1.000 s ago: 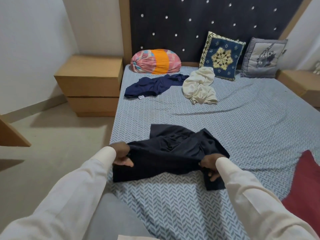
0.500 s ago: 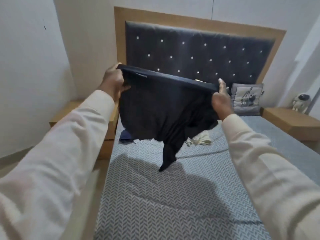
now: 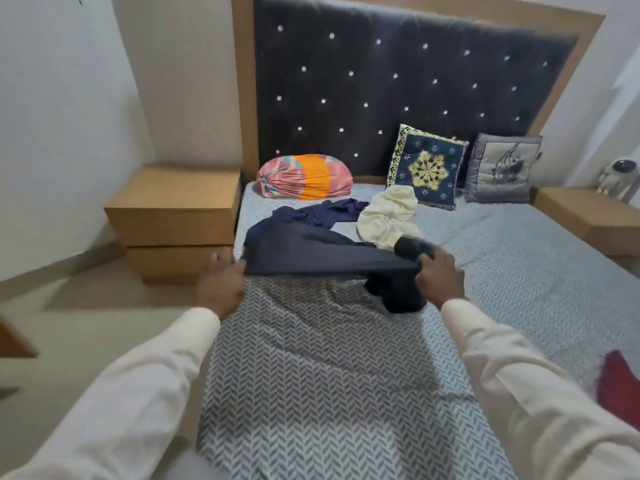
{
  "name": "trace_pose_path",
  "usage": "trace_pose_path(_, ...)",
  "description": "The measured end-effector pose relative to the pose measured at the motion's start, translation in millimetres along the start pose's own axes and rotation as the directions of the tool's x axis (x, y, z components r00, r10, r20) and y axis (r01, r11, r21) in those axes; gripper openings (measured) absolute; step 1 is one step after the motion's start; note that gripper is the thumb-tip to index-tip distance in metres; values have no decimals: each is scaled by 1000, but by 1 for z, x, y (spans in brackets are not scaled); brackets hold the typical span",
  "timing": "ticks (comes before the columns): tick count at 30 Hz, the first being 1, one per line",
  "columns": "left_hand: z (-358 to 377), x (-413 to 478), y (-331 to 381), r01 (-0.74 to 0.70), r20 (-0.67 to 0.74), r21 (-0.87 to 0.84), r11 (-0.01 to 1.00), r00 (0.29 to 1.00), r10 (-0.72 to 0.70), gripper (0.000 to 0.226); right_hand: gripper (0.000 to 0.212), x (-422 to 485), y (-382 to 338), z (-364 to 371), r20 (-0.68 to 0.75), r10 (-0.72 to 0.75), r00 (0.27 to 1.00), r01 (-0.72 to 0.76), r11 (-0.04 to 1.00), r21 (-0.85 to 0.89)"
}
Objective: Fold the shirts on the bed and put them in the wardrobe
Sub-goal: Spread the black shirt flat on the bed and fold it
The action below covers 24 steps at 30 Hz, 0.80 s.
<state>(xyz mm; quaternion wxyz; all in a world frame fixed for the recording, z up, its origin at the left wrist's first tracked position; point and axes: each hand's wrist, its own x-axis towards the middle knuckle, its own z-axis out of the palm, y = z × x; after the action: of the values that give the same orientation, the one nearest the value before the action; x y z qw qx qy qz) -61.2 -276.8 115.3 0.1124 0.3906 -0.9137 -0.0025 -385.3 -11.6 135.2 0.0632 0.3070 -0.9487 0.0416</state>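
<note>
Bed [image 3: 311, 375] sits clear below now. You've swung the dark shirt [image 3: 311, 251] down from chest height w/ left hand [image 3: 220, 289] & right hand [image 3: 438, 275], each grip pinched on its edge. Ready to lay flat, fold.

Between the left hand [image 3: 221, 287] and the right hand [image 3: 440, 277] hangs a shirt [image 3: 311, 252], above the bed [image 3: 311, 375]. Beyond the hands lie a second shirt [image 3: 325, 211] and, to its right, a bundled cloth [image 3: 386, 218] — behind them, pillows [image 3: 304, 176] against the headboard [image 3: 398, 81]. Left of the left hand stands a bedside cabinet [image 3: 173, 220]; far right of the right hand, another cabinet [image 3: 588, 216].
</note>
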Motion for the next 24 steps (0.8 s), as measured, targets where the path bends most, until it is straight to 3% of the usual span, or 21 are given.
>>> trace_pose_path(5,59,-75,-1,-194,349,92,977,925,151,35,31,-62,18,67,259,51,964,-52,999,-4)
trace_pose_path(10,68,-122,5,-260,540,129,957,828,152,36,25,-104,33,90,331,158,930,-148,987,-56)
trace_pose_path(24,67,-223,28,-458,596,242,856,766,241,28,22,-228,85,110,115,298,948,-292,954,-67)
